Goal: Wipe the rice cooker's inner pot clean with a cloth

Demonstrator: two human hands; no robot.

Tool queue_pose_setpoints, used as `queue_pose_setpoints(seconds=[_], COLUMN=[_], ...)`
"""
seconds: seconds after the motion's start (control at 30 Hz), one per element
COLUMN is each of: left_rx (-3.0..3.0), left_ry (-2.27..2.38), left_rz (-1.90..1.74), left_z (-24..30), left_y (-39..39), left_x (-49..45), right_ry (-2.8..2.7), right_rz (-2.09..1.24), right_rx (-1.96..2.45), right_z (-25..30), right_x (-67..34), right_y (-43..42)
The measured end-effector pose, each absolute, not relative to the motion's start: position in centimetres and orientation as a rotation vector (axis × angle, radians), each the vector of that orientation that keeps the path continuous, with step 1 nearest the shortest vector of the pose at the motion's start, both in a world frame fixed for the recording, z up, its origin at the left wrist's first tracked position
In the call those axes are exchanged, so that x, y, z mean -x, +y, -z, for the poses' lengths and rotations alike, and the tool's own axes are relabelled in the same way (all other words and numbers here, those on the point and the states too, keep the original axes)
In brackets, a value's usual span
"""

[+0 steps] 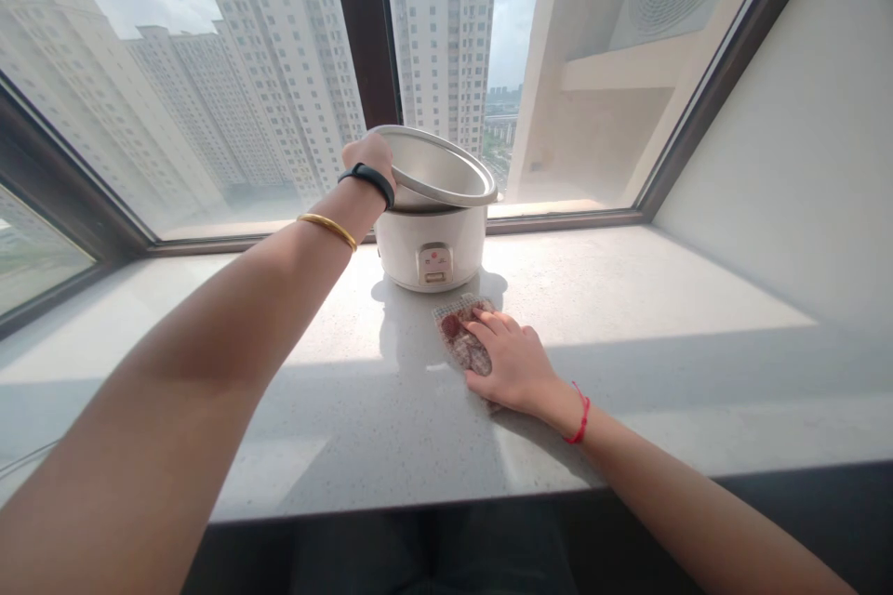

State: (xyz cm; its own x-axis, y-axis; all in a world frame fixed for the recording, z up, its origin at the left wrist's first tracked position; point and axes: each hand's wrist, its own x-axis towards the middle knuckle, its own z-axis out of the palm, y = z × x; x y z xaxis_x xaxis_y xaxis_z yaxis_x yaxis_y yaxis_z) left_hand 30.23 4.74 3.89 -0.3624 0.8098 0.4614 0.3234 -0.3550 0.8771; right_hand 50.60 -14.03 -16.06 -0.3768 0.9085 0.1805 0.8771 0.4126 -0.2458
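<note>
Lid [436,169] is held tilted over the white rice cooker [433,246], its left edge raised and its right edge low at the cooker's rim, so the pot is partly uncovered. The lid is gripped at its nine o'clock edge by the left hand [367,154], whose fingers are curled over the rim; a black band and a gold bangle are worn on that wrist. The cooker is set on the pale stone sill [628,297], close to the window frame, with its switch panel turned toward the wearer. At six o'clock from the cooker, just beside its base, a small clear packet [460,335] with reddish pieces inside is lain flat on the sill. It is pressed down by the right hand [513,363], which is spread flat with fingers extended, nothing being clasped; a red string is worn at that wrist. The step in hand is judged to be the opening of the cooker while the packet is kept ready. For the next move, a firm pinch on the packet and a clear opening under the lid would likely be called for.
</note>
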Motion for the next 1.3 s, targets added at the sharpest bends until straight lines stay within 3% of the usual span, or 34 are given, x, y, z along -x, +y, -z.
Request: queue_pose_setpoints(seconds=[0.17,0.3,0.4,0.5,0.67,0.77,0.9,0.97,1.3], left_rx=[-1.451,-1.559,-1.608,-1.519,-1.265,-1.309,-1.496,-1.472,-1.477], left_ry=[1.430,1.104,0.999,1.052,1.574,1.741,1.776,1.790,1.842], left_rz=[-2.011,-2.396,-2.511,-2.550,-2.423,-2.358,-2.352,-2.317,-2.000], left_z=[-7.7,-7.6,-4.9,-0.7,6.0,8.4,9.7,10.3,12.3], left_y=[0.0,-6.3,-11.5,-16.4,-22.7,-24.8,-25.5,-25.3,-24.7], left_x=[-31.0,-28.9,-26.8,-25.1,-24.4,-25.6,-27.5,-28.0,-28.1], right_ry=[-2.379,-2.346,-2.222,-1.873,-1.405,-1.397,-1.634,-1.815,-2.408], right_rz=[-0.208,-0.266,-0.375,-0.698,-1.155,-0.984,-0.268,-0.075,0.044], right_rx=[1.643,1.659,1.595,1.496,1.168,1.091,1.140,1.128,1.303], right_z=[15.7,15.8,15.6,14.7,12.2,11.2,10.9,11.0,12.3], right_x=[-51.7,-52.8,-53.7,-54.8,-54.7,-52.0,-46.8,-44.8,-42.5], right_y=[-14.4,-14.2,-13.7,-13.6,-16.4,-18.9,-20.5,-20.6,-18.3])
